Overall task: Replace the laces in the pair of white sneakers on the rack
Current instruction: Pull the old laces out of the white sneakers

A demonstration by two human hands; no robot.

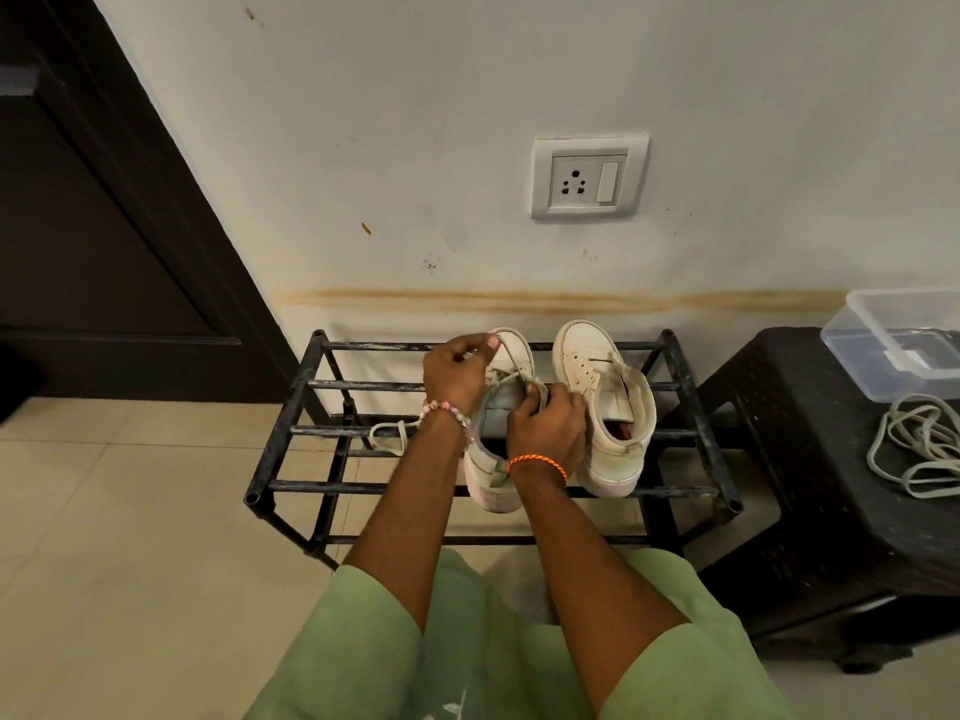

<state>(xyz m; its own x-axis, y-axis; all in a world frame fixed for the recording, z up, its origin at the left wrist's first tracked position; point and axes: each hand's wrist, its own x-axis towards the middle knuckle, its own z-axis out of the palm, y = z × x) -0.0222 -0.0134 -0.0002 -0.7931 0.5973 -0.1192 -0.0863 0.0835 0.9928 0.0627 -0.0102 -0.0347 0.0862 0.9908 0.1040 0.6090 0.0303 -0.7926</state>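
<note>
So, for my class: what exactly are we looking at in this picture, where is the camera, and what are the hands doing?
There is one picture, from a camera on the person's head, looking down at their own arms. No machine. Two white sneakers stand on a black rack. The left hand and right hand hold the lace of the left sneaker; a loose end trails over the bars. The right sneaker stands untouched. More laces and a clear box lie on a black stool.
</note>
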